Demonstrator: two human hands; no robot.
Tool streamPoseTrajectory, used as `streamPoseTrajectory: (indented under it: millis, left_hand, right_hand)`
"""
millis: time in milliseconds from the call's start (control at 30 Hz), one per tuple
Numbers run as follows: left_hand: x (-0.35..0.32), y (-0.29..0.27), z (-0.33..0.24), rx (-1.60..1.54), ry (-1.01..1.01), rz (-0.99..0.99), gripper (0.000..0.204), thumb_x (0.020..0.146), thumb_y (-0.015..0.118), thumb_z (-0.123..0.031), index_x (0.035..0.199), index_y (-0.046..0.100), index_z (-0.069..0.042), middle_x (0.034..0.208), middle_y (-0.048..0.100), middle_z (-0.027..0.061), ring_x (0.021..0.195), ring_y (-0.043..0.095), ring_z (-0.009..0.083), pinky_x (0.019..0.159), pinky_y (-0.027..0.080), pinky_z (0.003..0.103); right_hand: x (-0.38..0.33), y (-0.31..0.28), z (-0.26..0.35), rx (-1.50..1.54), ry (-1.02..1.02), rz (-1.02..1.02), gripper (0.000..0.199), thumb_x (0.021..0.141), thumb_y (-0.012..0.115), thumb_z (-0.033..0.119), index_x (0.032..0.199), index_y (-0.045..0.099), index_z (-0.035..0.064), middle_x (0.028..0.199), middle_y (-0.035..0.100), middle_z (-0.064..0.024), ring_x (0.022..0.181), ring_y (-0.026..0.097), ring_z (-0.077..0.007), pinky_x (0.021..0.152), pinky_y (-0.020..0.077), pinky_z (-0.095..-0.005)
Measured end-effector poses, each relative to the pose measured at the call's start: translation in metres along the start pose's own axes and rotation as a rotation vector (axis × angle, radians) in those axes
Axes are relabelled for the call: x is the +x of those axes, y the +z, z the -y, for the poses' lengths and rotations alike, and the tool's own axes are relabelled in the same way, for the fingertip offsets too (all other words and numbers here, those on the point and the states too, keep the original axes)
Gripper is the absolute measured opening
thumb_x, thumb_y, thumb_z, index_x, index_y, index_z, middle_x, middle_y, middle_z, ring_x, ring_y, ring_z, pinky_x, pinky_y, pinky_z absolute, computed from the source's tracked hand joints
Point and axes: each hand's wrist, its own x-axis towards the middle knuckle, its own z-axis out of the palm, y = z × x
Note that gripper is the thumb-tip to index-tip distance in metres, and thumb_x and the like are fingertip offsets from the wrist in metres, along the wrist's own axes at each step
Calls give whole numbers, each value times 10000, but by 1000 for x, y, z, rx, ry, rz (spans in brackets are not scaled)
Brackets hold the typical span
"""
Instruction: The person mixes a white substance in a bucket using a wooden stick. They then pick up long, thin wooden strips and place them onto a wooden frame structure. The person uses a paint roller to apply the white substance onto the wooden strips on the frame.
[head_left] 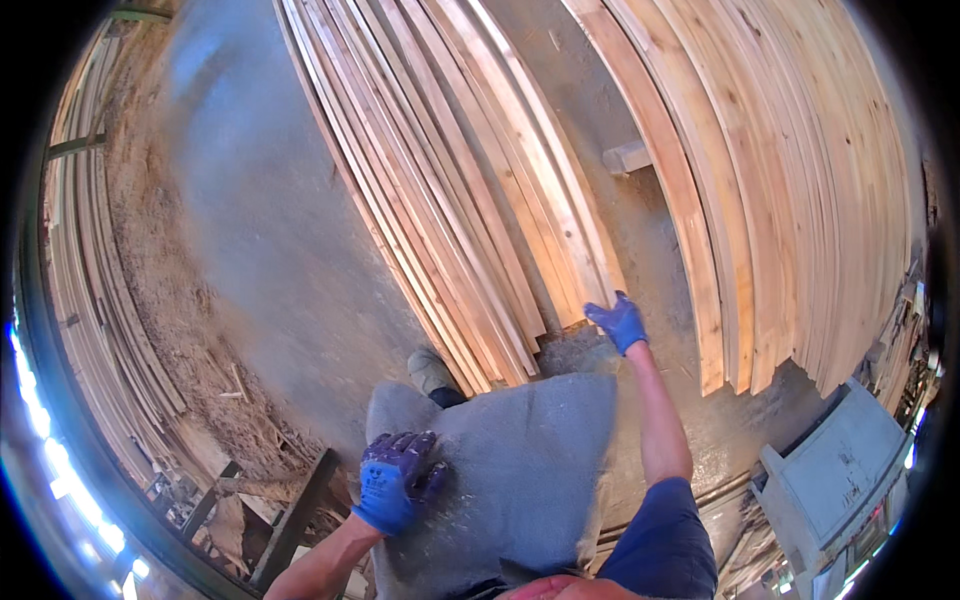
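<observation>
Two board groups [440, 200] already lie laid out beside your half-curled right hand [618, 322], grip unclear; left hand [395, 485] loosely open, empty.

- Your left glove [388, 490]: blue at cuff and back, with a small dark print; dark purple fingers flecked white.
- Your right glove [620, 324]: blue, purple toward the fingertips.
- Your sleeve [665, 540]: plain navy.
- Your apron [515, 470]: grey, with paler specks.
- Your shoe [430, 370]: greyish green.
- Middle boards [535, 190]: pale yellow to pinkish tan, dark knots.
- Boards on your right [790, 180]: honey and pinkish tan, streaked grain, brown knots.
- Floor [275, 220]: grey, bluish sheen in patches.
- Box [840, 455]: pale blue-grey, dark marking.
</observation>
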Motion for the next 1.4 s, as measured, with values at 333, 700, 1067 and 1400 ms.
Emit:
streamPoseTrajectory:
  millis: [333,700,1067,1400]
  left_hand:
    - [1,7,12,3,55,-54,416,765,709,-250,1085,634,5,981,660,214,902,628,391,815,480,464]
    - [-17,-4,11,-12,22,-85,369,803,690,-274,1076,649,-29,980,671,199,876,632,397,795,495,457]
    - [29,-45,-104,-1569,-396,123,558,898,643,-435,1296,500,-71,1245,594,169,1071,626,274,866,553,408]
    - [-114,-148,-158,-1952,-71,106,625,893,592,-499,1277,527,-10,1103,661,163,939,665,284,816,560,423]
  right_hand:
    - [23,87,-22,-264,-22,-279,1007,664,799,454,1430,344,-16,1408,441,-265,1301,451,-364,1085,364,-405]
    - [-58,-46,47,-215,12,-155,771,665,798,425,1216,513,-32,1078,648,-274,1011,642,-390,874,513,-449]
    - [-407,-201,309,115,-59,155,842,637,829,519,1148,519,-74,948,665,-287,927,673,-370,754,539,-439]
    - [-506,-209,296,227,-344,374,533,887,636,450,1090,619,-43,886,691,-178,820,681,-286,725,548,-380]
